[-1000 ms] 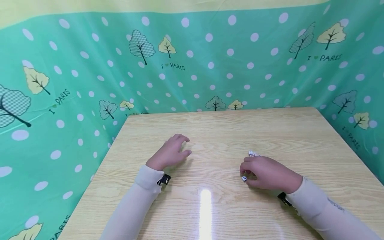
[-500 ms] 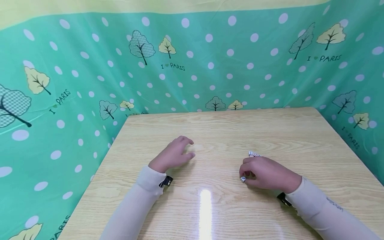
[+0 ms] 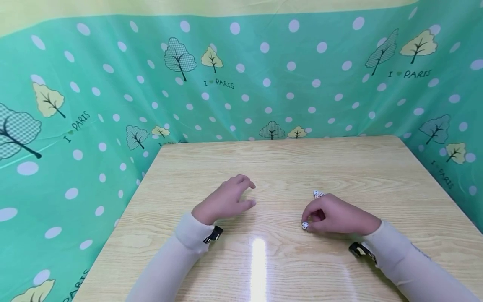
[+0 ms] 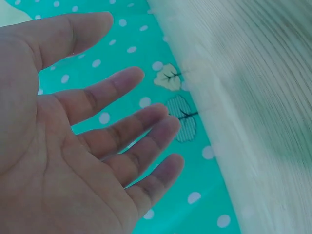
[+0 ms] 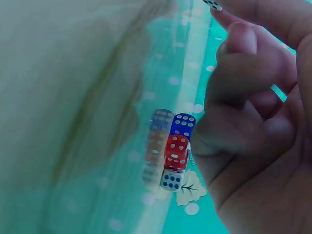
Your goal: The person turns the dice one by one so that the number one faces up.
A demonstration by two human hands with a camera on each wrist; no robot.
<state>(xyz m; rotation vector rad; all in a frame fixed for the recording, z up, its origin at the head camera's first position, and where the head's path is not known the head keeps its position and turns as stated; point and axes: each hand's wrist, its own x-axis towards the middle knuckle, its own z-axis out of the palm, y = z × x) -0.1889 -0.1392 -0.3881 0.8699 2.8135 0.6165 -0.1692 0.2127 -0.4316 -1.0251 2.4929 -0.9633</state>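
Observation:
Between thumb and index finger my right hand pinches a white die with dark pips. Only a corner of that die shows at the top of the right wrist view. Whether it touches the table I cannot tell. Just beyond the right hand sit several other dice, partly hidden by it. The right wrist view shows a blue die, a red one and a white one close together. My left hand hovers left of centre with fingers spread and nothing in the palm.
The pale wooden table reflects a bright strip of light near its front. A green dotted curtain with printed trees hangs behind the table and along both sides.
My left hand has drifted right and slightly nearer. The pinched die has shifted slightly left and turned, while the right hand stays almost in place.

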